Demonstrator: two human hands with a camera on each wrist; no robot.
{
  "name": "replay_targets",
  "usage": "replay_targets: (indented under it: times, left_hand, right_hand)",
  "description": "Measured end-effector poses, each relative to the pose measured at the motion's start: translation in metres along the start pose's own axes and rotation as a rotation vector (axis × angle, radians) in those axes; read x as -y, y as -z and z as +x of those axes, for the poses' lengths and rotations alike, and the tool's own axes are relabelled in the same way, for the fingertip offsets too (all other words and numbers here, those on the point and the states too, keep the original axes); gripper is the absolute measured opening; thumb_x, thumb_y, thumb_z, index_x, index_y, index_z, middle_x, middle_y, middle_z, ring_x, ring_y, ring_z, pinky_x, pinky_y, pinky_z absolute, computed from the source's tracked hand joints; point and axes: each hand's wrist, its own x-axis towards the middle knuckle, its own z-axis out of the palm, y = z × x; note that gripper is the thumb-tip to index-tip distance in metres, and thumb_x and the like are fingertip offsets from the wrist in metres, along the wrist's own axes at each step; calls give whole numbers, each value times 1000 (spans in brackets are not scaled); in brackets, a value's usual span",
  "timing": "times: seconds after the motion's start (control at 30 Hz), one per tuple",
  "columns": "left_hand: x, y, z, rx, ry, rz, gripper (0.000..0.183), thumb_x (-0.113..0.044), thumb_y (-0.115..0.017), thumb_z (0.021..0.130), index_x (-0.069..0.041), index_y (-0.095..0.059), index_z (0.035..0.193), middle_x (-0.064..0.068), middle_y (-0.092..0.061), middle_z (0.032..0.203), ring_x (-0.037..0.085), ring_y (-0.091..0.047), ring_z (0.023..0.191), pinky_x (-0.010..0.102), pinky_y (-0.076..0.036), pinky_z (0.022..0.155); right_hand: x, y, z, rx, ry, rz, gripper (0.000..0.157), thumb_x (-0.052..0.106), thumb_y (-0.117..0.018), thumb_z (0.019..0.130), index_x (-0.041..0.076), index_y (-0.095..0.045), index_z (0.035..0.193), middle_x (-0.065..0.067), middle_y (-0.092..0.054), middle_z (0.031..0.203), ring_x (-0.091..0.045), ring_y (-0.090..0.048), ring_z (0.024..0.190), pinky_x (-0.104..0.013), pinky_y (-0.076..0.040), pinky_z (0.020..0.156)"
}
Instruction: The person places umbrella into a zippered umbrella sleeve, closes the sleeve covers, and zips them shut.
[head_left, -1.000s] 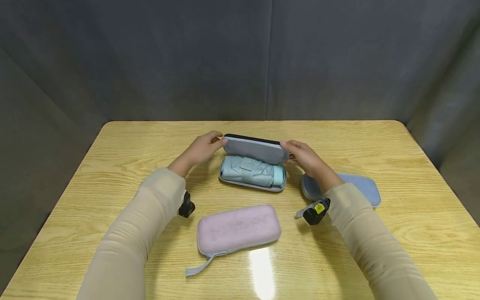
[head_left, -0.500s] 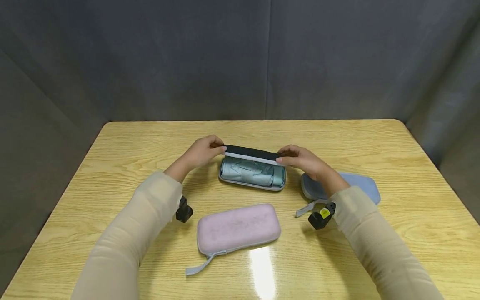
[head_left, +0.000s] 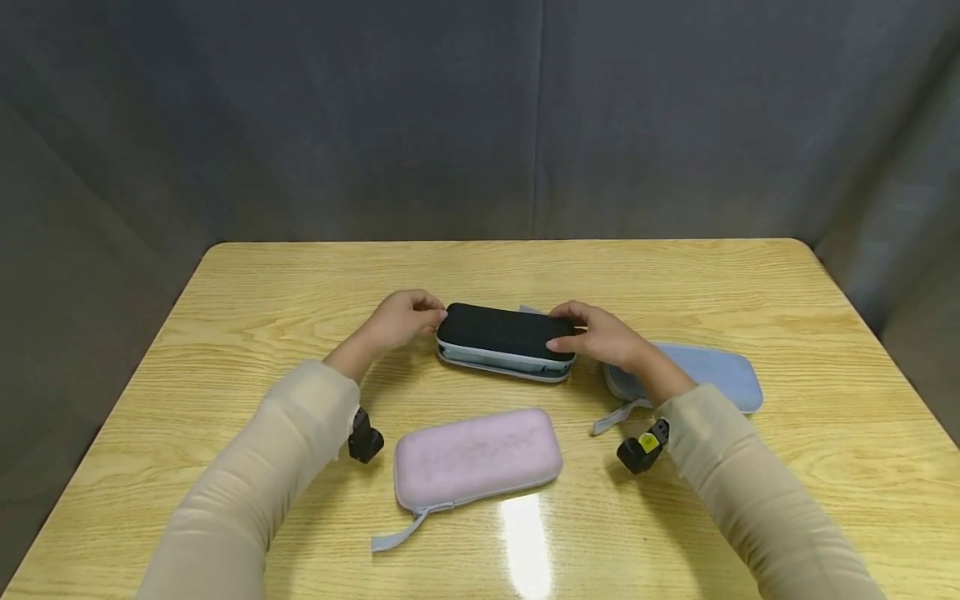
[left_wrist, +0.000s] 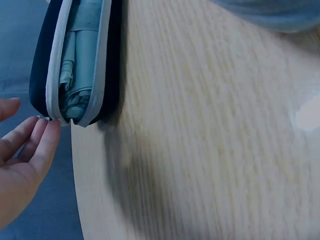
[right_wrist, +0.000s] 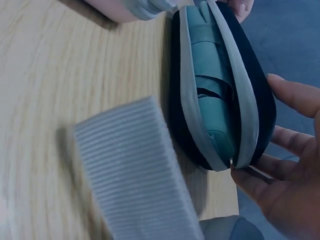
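A black hard-shell zip case (head_left: 498,329) lies near the middle of the table, its lid lowered but the zip seam gaping along the near side. Inside, a folded teal compact umbrella (left_wrist: 82,55) shows through the gap. My left hand (head_left: 401,319) touches the case's left end; in the left wrist view its straight fingertips (left_wrist: 50,125) are at the seam, the thumb apart from the lid. My right hand (head_left: 603,337) holds the right end, thumb on top of the lid and fingers (right_wrist: 290,137) around the end by the seam.
A pink zip case (head_left: 477,458) with a grey strap lies nearer on the wooden table (head_left: 247,333). A blue zip case (head_left: 708,375) lies to the right, partly under my right forearm. A dark curtain (head_left: 480,125) hangs behind the table's far edge.
The black case's lid has swung down toward me from raised to lying over the umbrella. Both hands have come down and nearer with it.
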Motion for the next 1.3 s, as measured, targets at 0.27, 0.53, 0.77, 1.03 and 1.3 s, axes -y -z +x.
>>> replay_targets:
  times: [0.27,0.53,0.77,1.03,1.3]
  left_hand:
    - [4,-4,1,-21,-30,113,27,-22,-57,83,-3,-53,101,10,-52,94,24,-51,84,34,-43,71]
    - [4,-9,4,-49,-19,176,31,-20,-65,77,-2,-51,98,10,-50,91,20,-45,79,27,-39,65]
    - [7,-12,5,-36,1,182,31,-17,-66,76,-1,-49,97,10,-49,90,19,-45,76,26,-39,63]
    - [4,-11,12,-2,-64,223,35,-15,-61,81,-1,-46,110,12,-47,107,24,-46,95,33,-41,76]
    - [-9,-14,36,126,-129,459,29,-17,-42,91,-3,-53,114,13,-53,111,25,-48,100,36,-39,82]
  right_hand:
    - [2,-7,2,-42,-5,-64,51,21,-63,79,3,-43,122,-16,-37,127,-32,-35,116,-45,-29,93]
    - [7,-16,1,-82,9,-197,58,23,-65,77,2,-40,125,-18,-36,129,-33,-32,117,-45,-28,93]
    - [7,-27,2,-153,-1,-264,59,27,-67,75,1,-42,123,-17,-37,128,-31,-32,118,-43,-27,94]
    - [7,-34,2,-216,-13,-359,58,29,-67,75,2,-43,121,-16,-42,124,-30,-36,115,-42,-29,93]
    - [6,-35,0,-202,44,-373,55,26,-65,76,2,-44,121,-16,-42,123,-31,-37,114,-42,-29,93]
